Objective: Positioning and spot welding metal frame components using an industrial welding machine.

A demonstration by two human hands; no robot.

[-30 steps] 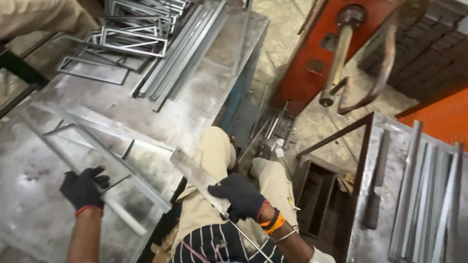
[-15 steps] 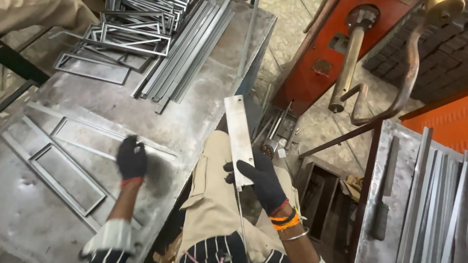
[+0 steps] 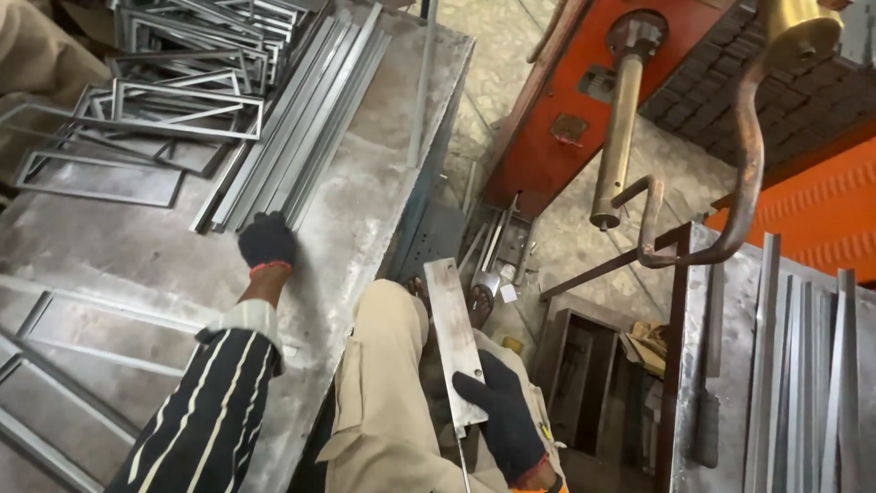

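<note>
Steel strips lie bundled on a metal workbench, where the gloved left hand rests at their near ends, grip unclear, while the gloved right hand clasps one flat steel strip over the lap, not yet placed.

Both the left hand and right hand wear black gloves; striped black-and-white sleeve, khaki trousers.
</note>
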